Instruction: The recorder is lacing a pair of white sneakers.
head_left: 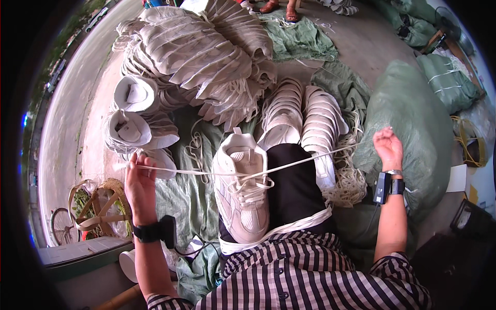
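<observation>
A white and beige sneaker (pixel 251 216) rests on my lap, toe toward me, its laces threaded through the lower eyelets. From its upper part a pale shoelace (pixel 294 164) stretches out to both sides, nearly straight. On the left, my left hand (pixel 139 183) is closed on one end, fingers pointing up. My right hand (pixel 388 148) is raised at the right with its fingers pinched together, in line with the other end; the last bit of lace at its fingertips is hard to make out. A bundle of white laces (pixel 305 221) lies across my lap.
A large heap of shoe uppers (pixel 194 49) stands ahead on a green sheet (pixel 188 201). Two rows of nested uppers (pixel 323 124) lie beyond my knees, near a tangle of loose laces (pixel 351 186). A bulging green sack (pixel 413 119) is at the right, a woven basket (pixel 106 204) at the left.
</observation>
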Available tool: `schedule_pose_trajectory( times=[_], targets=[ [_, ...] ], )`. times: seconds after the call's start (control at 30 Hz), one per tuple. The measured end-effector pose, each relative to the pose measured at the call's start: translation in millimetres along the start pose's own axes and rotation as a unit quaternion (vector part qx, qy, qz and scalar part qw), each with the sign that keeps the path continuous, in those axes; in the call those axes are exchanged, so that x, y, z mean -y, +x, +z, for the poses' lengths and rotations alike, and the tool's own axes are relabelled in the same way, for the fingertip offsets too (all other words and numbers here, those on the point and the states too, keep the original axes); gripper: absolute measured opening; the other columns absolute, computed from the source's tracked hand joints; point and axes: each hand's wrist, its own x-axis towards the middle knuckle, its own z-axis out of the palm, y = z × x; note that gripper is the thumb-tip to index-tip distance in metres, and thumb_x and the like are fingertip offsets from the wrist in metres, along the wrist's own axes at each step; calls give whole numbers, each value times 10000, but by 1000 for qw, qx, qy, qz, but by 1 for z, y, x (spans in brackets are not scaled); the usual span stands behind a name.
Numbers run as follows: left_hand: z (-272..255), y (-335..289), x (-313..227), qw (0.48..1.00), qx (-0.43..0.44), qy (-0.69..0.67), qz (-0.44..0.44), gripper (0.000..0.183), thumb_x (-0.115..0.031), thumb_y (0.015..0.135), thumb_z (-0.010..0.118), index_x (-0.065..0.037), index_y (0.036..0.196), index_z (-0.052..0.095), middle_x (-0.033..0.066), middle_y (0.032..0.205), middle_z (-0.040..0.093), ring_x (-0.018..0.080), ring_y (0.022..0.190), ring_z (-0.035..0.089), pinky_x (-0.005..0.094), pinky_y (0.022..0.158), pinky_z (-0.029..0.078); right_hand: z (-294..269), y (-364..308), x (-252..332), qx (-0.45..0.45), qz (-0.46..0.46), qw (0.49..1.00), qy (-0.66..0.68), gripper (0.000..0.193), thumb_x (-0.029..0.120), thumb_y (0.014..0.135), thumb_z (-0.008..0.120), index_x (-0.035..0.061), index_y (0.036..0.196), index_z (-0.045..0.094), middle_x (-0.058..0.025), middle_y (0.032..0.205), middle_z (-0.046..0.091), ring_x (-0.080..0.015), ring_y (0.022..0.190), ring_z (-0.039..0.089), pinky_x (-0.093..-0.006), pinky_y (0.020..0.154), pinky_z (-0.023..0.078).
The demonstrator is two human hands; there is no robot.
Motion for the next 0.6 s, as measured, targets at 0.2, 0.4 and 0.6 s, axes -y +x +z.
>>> schedule_pose_trajectory(
  times=[0.2, 0.4, 0.6],
  targets=[
    [52, -60, 56, 970, 188, 123, -98, 283, -329, 945, 489, -70, 892, 590, -59, 571, 406, 41, 497, 375, 200, 459, 318, -11, -16, -70, 140, 182, 926, -298, 205, 82, 864, 519, 40, 1059, 568, 62, 612, 416, -30, 481, 333, -192, 473, 287],
    [82, -78, 92, 965, 166, 192, -65, 298, -272, 977, 444, -54, 839, 593, -45, 601, 449, 33, 556, 391, 179, 518, 305, 24, -93, -177, 426, -51, 597, -678, 160, 154, 932, 498, 16, 954, 575, -42, 765, 645, -47, 431, 463, -189, 414, 360],
    [69, -92, 94, 891, 225, 380, 106, 210, -77, 839, 637, -8, 990, 508, -8, 728, 493, 108, 656, 486, 222, 668, 437, 30, -65, -144, 207, 27, 693, -690, 211, 200, 924, 503, 49, 864, 638, 51, 553, 482, -9, 456, 443, -155, 414, 293]
  ],
)
